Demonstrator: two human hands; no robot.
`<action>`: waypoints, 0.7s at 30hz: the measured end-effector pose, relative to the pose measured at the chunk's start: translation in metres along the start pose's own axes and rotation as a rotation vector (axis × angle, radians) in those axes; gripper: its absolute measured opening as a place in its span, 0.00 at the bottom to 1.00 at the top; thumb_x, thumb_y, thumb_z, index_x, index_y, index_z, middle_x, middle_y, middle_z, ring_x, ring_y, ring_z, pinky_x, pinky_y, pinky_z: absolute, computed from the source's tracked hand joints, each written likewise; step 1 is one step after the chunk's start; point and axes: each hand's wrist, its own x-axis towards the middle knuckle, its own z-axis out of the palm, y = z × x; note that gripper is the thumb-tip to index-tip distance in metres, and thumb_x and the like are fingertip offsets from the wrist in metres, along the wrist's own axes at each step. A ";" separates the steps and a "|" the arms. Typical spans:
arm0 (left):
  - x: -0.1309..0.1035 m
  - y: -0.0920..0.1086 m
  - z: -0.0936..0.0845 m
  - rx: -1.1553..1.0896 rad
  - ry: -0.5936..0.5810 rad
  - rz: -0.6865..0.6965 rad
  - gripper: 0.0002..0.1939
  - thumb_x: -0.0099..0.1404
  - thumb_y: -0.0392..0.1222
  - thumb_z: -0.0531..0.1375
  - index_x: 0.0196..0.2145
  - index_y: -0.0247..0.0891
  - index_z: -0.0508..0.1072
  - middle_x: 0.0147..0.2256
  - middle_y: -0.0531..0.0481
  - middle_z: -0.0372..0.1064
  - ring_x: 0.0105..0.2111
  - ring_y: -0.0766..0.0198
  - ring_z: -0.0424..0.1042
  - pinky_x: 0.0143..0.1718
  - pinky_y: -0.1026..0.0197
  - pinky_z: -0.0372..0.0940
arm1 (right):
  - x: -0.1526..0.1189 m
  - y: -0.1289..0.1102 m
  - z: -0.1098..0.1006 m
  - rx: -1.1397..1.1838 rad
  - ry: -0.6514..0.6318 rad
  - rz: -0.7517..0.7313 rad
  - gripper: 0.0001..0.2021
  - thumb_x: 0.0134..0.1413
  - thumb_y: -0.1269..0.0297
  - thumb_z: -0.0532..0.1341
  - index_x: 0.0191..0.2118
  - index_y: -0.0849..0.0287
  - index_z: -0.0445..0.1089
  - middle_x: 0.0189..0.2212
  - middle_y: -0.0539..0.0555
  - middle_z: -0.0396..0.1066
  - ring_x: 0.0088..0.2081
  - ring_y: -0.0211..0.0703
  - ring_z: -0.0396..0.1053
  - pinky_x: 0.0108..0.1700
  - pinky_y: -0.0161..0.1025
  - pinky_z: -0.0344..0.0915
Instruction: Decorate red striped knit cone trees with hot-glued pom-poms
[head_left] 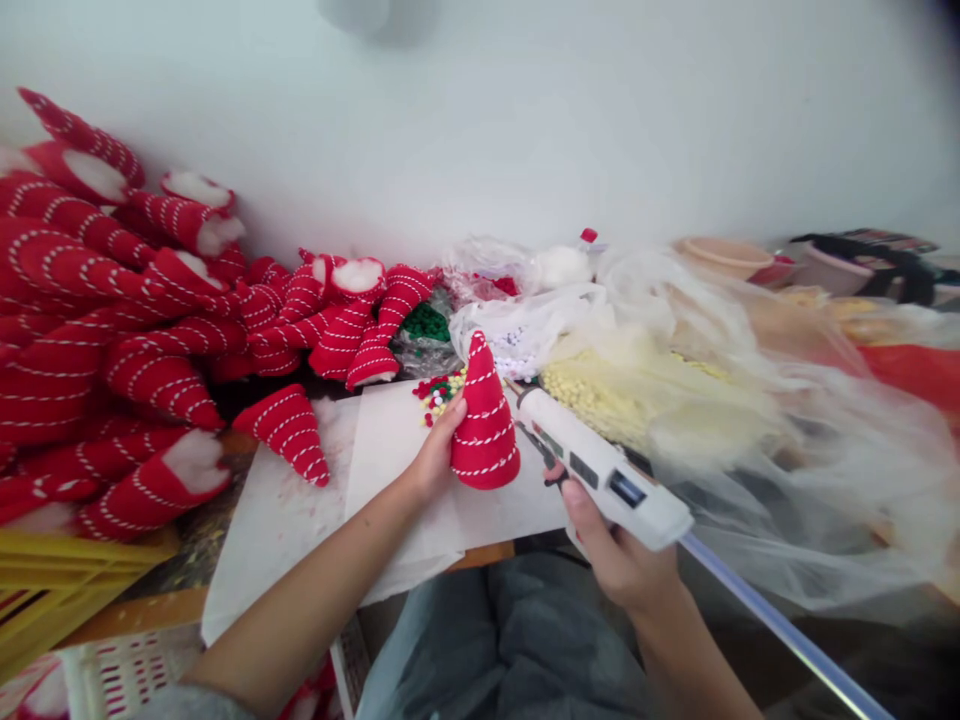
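Note:
Near the centre, my left hand point(439, 448) is closed around the left side of a red cone point(486, 430) with white-dashed stripes, which stands point up. My right hand point(619, 550) grips a white glue gun point(600, 465) with a small display and a clear stick out of its back end. Tweezers point(536, 445) also show at the fingers of that hand. The gun's nozzle points up and left, close to the cone's right side. Behind the cone, small red, green, yellow and white pompoms point(437, 393) lie on white paper point(382, 440).
Many red striped cones point(172, 350) are piled at the left, above a yellow crate point(67, 580). Clear bags of yellow pompoms point(600, 390) and green pompoms point(425, 322) stand behind the paper. A beige bowl point(724, 257) is at the back right.

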 end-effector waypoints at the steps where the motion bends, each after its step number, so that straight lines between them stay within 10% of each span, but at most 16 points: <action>1: -0.001 0.000 0.000 0.008 -0.014 0.002 0.29 0.59 0.55 0.72 0.52 0.38 0.78 0.48 0.42 0.82 0.54 0.42 0.77 0.59 0.45 0.69 | 0.002 0.002 0.000 0.006 -0.002 0.019 0.05 0.65 0.70 0.60 0.38 0.57 0.73 0.26 0.51 0.73 0.27 0.42 0.74 0.31 0.37 0.73; 21: -0.004 -0.001 0.002 0.022 -0.055 -0.004 0.29 0.57 0.56 0.73 0.51 0.40 0.80 0.52 0.43 0.80 0.57 0.43 0.75 0.61 0.47 0.67 | 0.006 0.011 0.007 0.036 -0.030 0.007 0.07 0.67 0.67 0.60 0.36 0.57 0.73 0.26 0.51 0.74 0.27 0.39 0.74 0.29 0.33 0.72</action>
